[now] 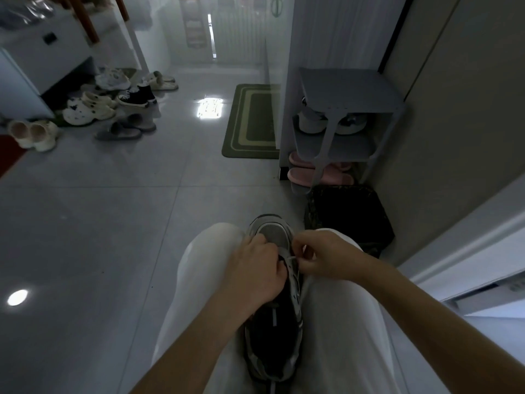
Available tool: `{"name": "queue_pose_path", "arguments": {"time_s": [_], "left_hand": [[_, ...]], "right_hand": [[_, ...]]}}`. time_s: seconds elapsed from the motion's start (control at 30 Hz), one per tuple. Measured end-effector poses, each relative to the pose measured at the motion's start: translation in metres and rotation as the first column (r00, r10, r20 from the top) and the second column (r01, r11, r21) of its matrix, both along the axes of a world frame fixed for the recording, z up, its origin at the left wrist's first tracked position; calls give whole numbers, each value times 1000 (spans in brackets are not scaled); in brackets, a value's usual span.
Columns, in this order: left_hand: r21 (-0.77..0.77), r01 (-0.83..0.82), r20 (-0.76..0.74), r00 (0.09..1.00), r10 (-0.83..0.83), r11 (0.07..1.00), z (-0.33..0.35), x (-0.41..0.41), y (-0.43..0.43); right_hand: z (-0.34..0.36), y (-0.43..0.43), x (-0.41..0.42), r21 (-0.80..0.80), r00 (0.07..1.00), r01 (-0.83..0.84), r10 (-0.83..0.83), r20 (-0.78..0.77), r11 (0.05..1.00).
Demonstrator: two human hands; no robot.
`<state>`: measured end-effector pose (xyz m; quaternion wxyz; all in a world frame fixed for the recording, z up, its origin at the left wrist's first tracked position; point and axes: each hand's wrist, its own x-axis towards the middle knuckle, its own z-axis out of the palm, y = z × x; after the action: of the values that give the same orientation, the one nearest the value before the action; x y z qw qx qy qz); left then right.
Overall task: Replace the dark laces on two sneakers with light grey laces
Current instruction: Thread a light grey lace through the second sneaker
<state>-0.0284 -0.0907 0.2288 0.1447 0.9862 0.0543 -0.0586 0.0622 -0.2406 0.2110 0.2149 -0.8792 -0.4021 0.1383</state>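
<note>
A grey and black sneaker (274, 331) lies between my knees, toe pointing away from me, resting on my white trousers. My left hand (252, 271) lies over the lacing area with its fingers curled down onto the shoe's left side near the toe. My right hand (321, 257) pinches a light grey lace (292, 264) at the shoe's right edge. Most of the lacing is hidden under my left hand. Only one sneaker is in view.
A dark woven basket (352, 220) stands just beyond my right knee. Behind it a grey shoe rack (341, 123) holds pink slippers. A green mat (250, 120) lies on the tiled floor. Several shoes (108, 106) are scattered at the far left.
</note>
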Motion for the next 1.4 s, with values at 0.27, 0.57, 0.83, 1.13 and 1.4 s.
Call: {"name": "queue_pose_path", "arguments": {"time_s": [0.27, 0.57, 0.83, 1.13, 1.4], "left_hand": [[-1, -10, -4, 1000, 10, 1000, -2, 5, 1], [-54, -8, 21, 1000, 9, 998, -8, -1, 4], [-135, 5, 95, 995, 8, 991, -20, 1, 7], [-197, 179, 154, 977, -150, 964, -24, -2, 16], [-423, 324, 383, 910, -158, 846, -20, -60, 18]], "right_hand": [[-9, 14, 14, -230, 953, 7, 64, 297, 973], [-15, 17, 52, -335, 932, 246, -128, 338, 910], [14, 26, 19, 10, 939, 321, -317, -131, 947], [1, 58, -17, -3, 904, 388, -382, -194, 921], [-25, 61, -3, -27, 896, 432, -432, -99, 902]]}}
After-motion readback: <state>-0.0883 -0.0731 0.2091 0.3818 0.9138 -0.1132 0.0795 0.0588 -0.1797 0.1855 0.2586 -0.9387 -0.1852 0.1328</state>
